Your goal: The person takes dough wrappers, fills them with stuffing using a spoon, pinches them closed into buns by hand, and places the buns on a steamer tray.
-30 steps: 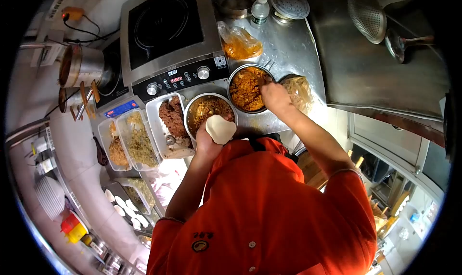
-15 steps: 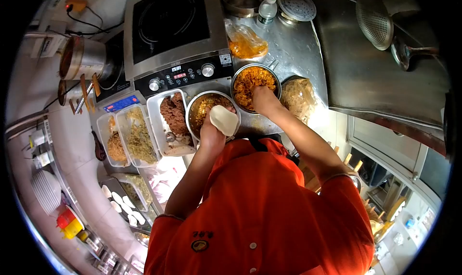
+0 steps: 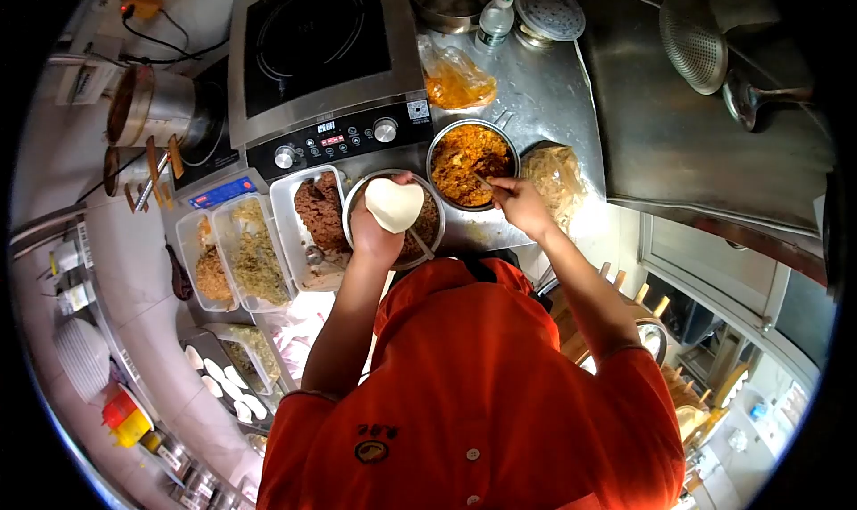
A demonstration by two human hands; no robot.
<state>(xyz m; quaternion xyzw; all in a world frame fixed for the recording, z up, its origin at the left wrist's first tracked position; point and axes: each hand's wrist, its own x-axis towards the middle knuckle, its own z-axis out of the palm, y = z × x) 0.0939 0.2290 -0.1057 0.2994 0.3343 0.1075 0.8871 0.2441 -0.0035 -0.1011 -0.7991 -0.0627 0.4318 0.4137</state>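
Head view: the left hand cradles one dough wrapper, fingers curled about its rim, above one steel bowl by the steel counter's near edge. The dough looks light, soft and tearable, best supported flat on the palm. The right hand pinches one thin utensil at one filling-laden pan; three rectangular tubs stand leftward.

Counter, steel, bearing: hob, black glass top; pot, beside hob; bottle, clear, green cap; canister, lidded, right of bottle; orange bag; pan, orange filling; brown bag, right of pan; bowl, just left of pan; white tub, dark-red filling, left of bowl.
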